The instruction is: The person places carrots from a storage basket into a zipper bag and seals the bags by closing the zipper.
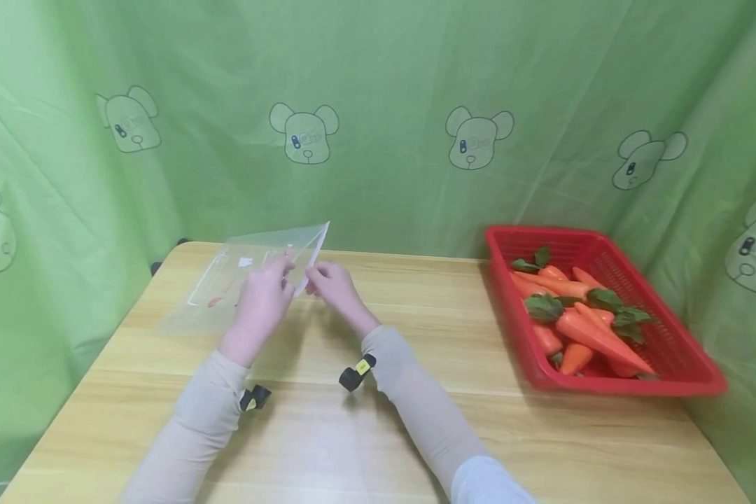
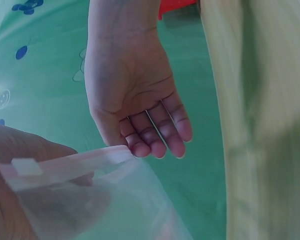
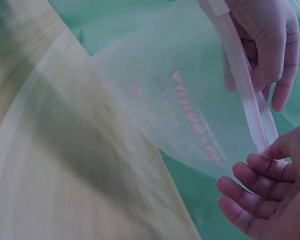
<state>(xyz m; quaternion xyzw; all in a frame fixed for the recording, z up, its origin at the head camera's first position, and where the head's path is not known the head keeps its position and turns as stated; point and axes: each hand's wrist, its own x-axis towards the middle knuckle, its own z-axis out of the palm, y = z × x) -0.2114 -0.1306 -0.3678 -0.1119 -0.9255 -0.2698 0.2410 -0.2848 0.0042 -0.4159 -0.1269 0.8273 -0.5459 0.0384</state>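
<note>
A clear plastic zip bag with a white slider and red printing stretches leftward from both hands, above the table. My right hand pinches one corner of its mouth between thumb and index finger. In the right wrist view the other fingers of that hand are bent beside the corner. At the slider end, my left hand grips the mouth edge, with part of it showing through the film. The two edges of the mouth stand slightly apart there. Exactly how the left fingertips lie is partly hidden.
To the right on the wooden table stands a red plastic basket holding several carrots with green leaves. A green curtain with printed animal heads hangs behind and along both sides.
</note>
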